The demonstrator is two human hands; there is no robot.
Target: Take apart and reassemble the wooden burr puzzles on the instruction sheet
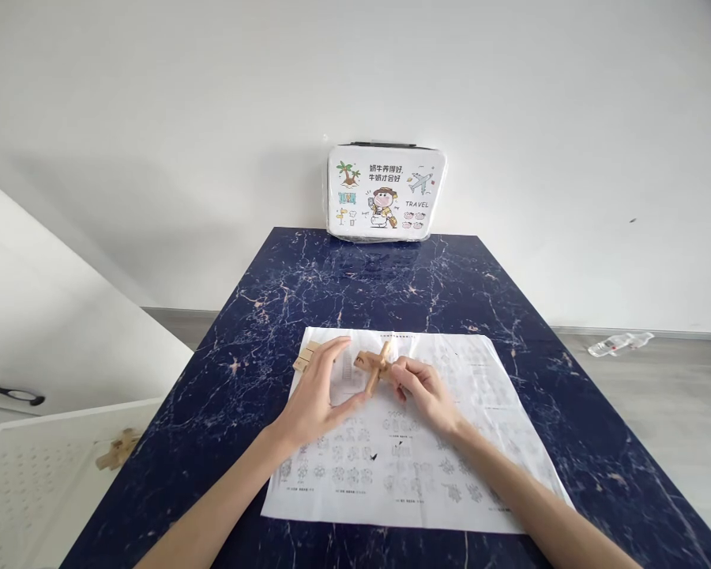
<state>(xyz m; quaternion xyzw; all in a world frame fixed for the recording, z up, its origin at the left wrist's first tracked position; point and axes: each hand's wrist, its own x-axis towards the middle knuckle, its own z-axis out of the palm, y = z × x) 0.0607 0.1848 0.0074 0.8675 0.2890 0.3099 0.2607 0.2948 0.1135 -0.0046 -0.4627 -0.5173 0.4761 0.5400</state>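
My right hand [427,393] pinches a small wooden puzzle [374,367] of crossed sticks between thumb and fingers, above a printed paper sheet. Dark marks show on the puzzle's left end. My left hand [317,395] is open, thumb and fingers spread wide around the puzzle's left side. Its thumb tip lies at the lower end of one stick; whether it touches, I cannot tell. Just beyond the left fingers, loose wooden blocks [303,359] rest at the sheet's upper left edge, partly hidden by that hand. The instruction sheet [474,466] carries rows of small line diagrams.
A white cartoon-printed case [387,192] stands against the wall at the far end of the dark blue marbled table [361,284]. Lower left, another wooden puzzle [118,449] sits on a white perforated surface [17,482]. A clear plastic bottle [621,344] lies on the floor at right.
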